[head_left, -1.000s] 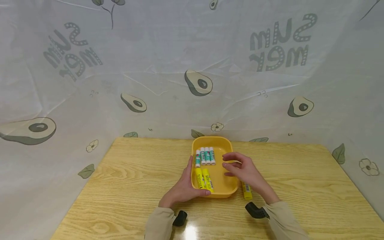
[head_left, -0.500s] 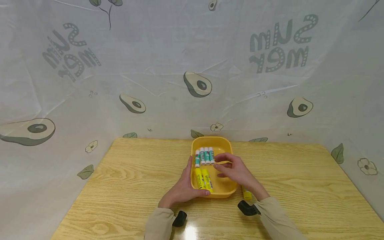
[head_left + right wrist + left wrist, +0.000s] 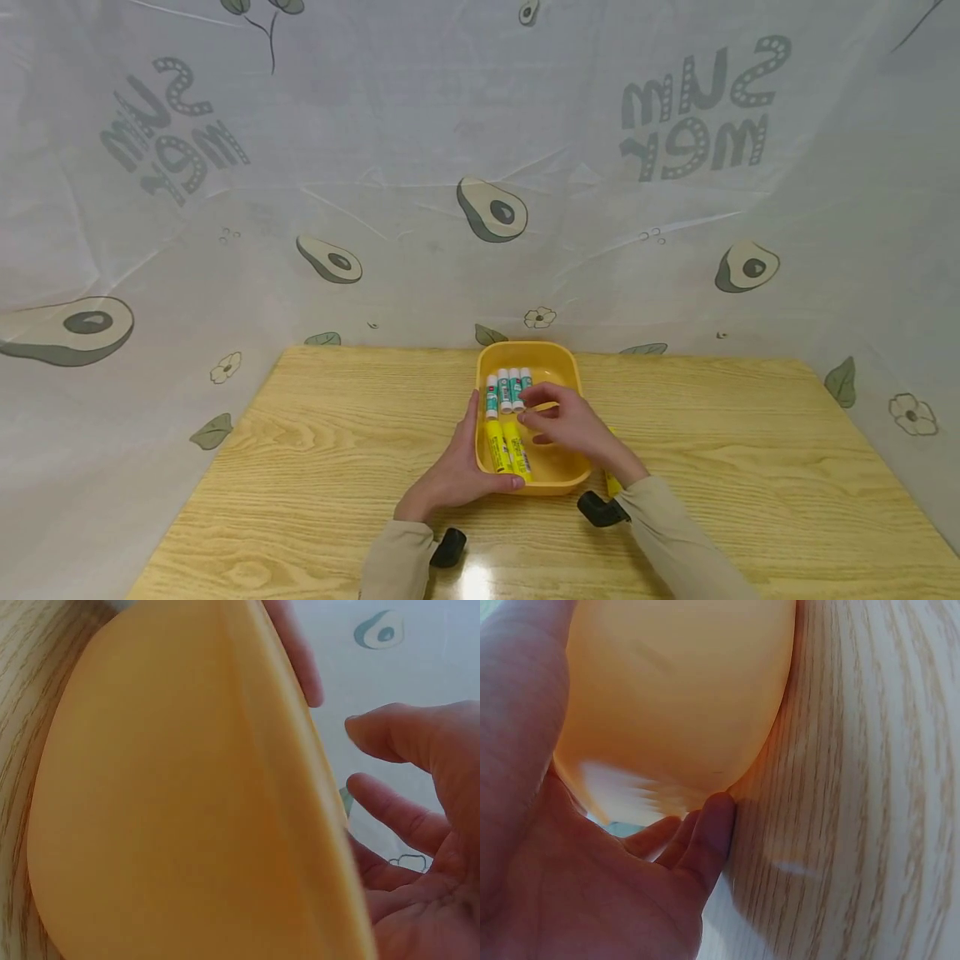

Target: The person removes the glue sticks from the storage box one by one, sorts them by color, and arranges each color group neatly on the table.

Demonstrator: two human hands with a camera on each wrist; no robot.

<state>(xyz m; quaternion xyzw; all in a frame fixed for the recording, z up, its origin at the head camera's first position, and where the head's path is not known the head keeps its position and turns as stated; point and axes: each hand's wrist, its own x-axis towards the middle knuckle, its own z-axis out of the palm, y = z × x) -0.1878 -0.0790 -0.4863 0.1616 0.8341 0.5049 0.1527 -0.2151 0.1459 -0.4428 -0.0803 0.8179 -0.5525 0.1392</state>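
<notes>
A yellow plastic tray stands on the wooden table, and my left hand holds it by its near left corner. The thumb lies along the front rim, the fingers along the left side; the left wrist view shows the fingertips against the tray wall. Inside, several small white-and-green glue sticks lie in a row at the far left, with two thicker yellow tubes nearer the front. Over the tray's right half my right hand has its fingers loosely bent, fingertips near the rightmost glue stick, thumb and index apart with nothing between them.
Another yellow tube lies on the table right of the tray, partly hidden by the right forearm. Behind the table hangs a pale curtain printed with avocados. Black wrist devices sit by both sleeves.
My right hand has moved left across the tray, closer to the row of glue sticks. The left hand and the tray have stayed in place.
</notes>
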